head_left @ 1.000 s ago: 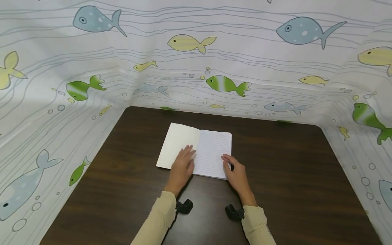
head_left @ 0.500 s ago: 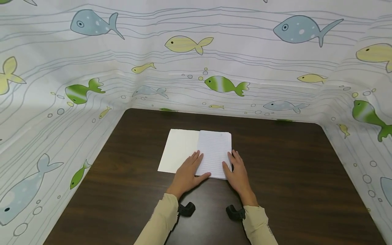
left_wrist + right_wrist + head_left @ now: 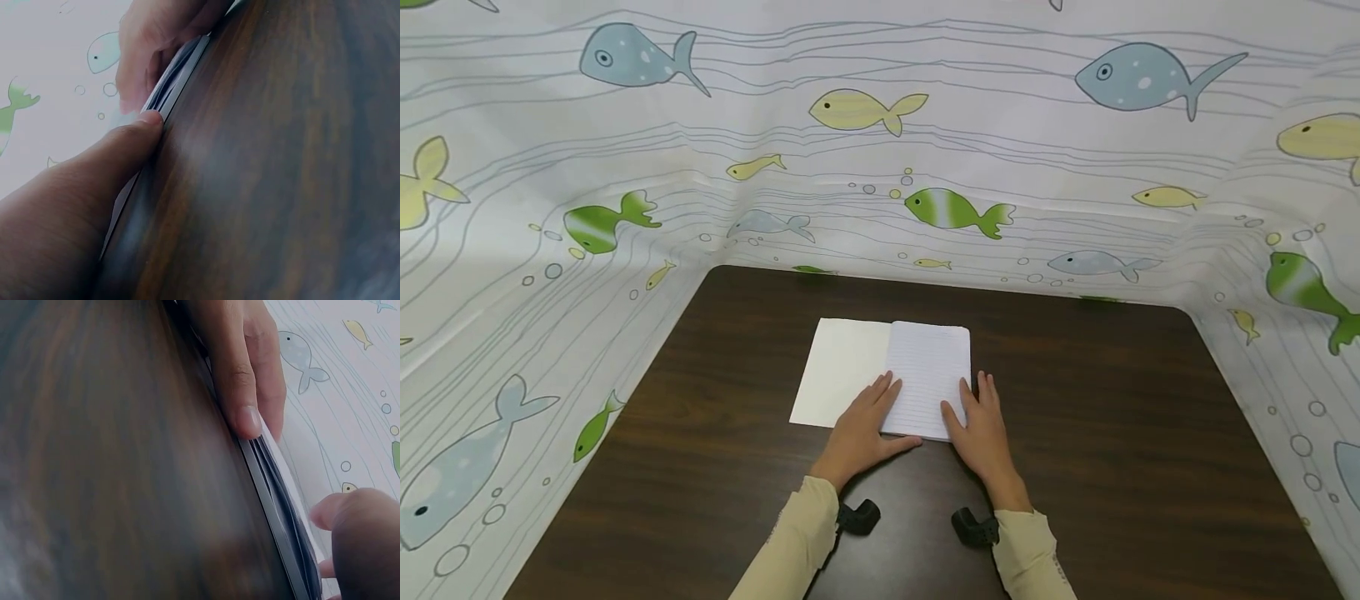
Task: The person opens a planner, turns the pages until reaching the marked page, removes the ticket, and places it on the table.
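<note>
An open notebook (image 3: 928, 350) lies flat on the dark wooden table, a blank white page on its left and a lined page on its right. My left hand (image 3: 861, 429) rests over the fold with fingers extended, its thumb along the bottom edge. In the left wrist view that thumb (image 3: 134, 134) touches the edge of the page stack. At the notebook's right edge my right hand (image 3: 985, 429) lies with straight fingers, the thumb on the lined page. The right wrist view shows the layered pages (image 3: 278, 494) side-on between both hands.
The brown table (image 3: 1112, 433) extends around the notebook on all sides. A white curtain (image 3: 1045, 158) printed with fish stands along the back and both sides. Black wrist devices (image 3: 859, 517) sit at both cuffs.
My left hand has slid right from the blank page to the fold, its thumb spreading along the bottom edge. The left page has settled flatter. My right fingers have straightened along the right edge.
</note>
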Action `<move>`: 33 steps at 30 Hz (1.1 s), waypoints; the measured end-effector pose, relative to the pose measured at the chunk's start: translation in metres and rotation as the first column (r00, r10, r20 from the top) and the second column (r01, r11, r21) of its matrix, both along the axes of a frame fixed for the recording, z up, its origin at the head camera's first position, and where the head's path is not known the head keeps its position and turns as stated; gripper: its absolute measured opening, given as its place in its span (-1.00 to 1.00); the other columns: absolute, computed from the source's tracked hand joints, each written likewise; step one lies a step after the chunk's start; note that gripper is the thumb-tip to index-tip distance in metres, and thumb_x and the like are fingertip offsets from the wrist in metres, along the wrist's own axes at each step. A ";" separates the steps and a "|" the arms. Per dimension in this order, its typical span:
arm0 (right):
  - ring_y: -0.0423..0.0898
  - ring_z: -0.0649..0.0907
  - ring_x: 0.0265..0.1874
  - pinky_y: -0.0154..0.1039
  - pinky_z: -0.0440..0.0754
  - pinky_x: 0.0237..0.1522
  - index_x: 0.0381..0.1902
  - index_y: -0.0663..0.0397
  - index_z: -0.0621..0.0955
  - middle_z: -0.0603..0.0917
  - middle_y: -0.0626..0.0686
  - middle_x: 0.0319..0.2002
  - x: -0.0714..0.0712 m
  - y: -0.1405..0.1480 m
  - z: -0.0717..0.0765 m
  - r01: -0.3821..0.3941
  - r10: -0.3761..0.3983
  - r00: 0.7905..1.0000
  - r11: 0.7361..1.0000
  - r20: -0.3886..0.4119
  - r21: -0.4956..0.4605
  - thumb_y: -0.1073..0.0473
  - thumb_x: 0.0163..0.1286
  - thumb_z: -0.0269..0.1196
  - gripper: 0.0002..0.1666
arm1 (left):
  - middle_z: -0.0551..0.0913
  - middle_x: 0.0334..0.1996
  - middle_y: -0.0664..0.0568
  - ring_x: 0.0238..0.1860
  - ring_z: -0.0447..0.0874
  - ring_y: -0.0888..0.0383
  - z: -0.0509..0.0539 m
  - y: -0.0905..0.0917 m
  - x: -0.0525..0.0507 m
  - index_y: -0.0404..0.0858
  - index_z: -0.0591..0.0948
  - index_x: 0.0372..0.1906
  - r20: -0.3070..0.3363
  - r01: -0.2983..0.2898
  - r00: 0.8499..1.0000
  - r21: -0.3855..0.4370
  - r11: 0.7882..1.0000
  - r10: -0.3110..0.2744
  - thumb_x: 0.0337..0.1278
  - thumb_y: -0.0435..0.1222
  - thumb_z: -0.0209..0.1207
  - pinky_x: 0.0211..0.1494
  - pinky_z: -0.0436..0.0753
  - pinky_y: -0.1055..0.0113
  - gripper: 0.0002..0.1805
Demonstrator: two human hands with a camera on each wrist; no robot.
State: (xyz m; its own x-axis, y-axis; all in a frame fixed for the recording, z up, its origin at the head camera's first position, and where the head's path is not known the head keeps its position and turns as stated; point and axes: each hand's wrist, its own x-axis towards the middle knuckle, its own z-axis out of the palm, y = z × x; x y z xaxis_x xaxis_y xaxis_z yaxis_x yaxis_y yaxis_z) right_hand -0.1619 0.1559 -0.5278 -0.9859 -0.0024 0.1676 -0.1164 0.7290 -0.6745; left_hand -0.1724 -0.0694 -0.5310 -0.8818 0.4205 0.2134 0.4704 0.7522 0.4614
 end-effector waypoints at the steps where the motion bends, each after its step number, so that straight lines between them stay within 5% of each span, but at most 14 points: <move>1: 0.39 -0.02 0.59 0.41 0.08 0.49 0.44 0.46 0.40 0.08 0.51 0.55 0.000 -0.001 0.000 -0.005 0.005 1.000 1.000 -0.004 0.013 -0.07 0.56 0.19 -0.22 | 0.25 0.58 -0.14 0.57 0.22 -0.07 0.000 0.000 0.000 -0.26 0.32 0.57 0.006 0.000 1.000 0.000 1.000 0.000 0.07 0.26 0.41 0.55 0.32 0.04 0.10; 18: 0.39 -0.11 0.61 0.40 -0.07 0.52 0.48 0.03 0.49 -0.01 0.51 0.58 -0.001 -0.003 -0.002 -0.077 0.074 0.997 0.992 0.035 0.101 -0.21 0.60 0.08 -0.33 | 0.16 0.63 -0.05 0.59 0.19 -0.04 0.002 -0.004 -0.003 -0.23 0.18 0.64 0.169 -0.033 0.985 0.096 0.995 0.016 0.10 0.29 0.38 0.55 0.33 0.00 0.16; 26: 0.38 0.03 0.59 0.33 -0.06 0.55 0.50 0.15 0.44 0.09 0.48 0.56 0.001 -0.003 -0.004 -0.063 0.063 0.998 0.996 0.007 0.070 -0.10 0.68 -0.04 -0.36 | 0.06 0.62 -0.32 0.60 0.10 -0.17 -0.001 -0.005 -0.003 -0.42 0.13 0.61 0.063 -0.006 0.998 0.183 0.983 -0.006 0.25 0.01 0.35 0.51 0.37 -0.06 0.03; 30: 0.34 0.07 0.59 0.27 -0.06 0.57 0.59 0.28 0.24 0.13 0.44 0.57 0.000 -0.002 -0.004 -0.054 0.054 0.999 0.997 -0.001 0.056 -0.05 0.73 -0.16 -0.31 | -0.06 0.63 -0.35 0.62 0.01 -0.20 0.000 -0.002 -0.002 -0.39 0.00 0.64 0.012 -0.051 0.999 0.306 0.951 0.050 0.24 -0.09 0.31 0.49 0.38 -0.13 0.05; 33: 0.36 0.09 0.58 0.27 -0.04 0.57 0.60 0.37 0.15 0.14 0.45 0.56 0.000 -0.001 -0.004 -0.063 0.064 0.998 0.996 -0.018 0.063 0.02 0.72 -0.12 -0.29 | -0.06 0.64 -0.30 0.62 0.01 -0.18 0.001 -0.001 -0.003 -0.34 -0.03 0.65 -0.051 -0.132 0.984 0.443 0.887 0.172 0.14 -0.27 0.32 0.49 0.36 -0.17 0.07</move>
State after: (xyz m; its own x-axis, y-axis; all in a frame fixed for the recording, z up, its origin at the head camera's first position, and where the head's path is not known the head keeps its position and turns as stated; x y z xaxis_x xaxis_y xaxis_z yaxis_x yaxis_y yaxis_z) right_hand -0.1618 0.1549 -0.5318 -0.9799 -0.0761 0.1846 -0.1768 0.7605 -0.6248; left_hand -0.1752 -0.0702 -0.5295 -0.8971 0.1300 0.4222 0.4196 0.5496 0.7224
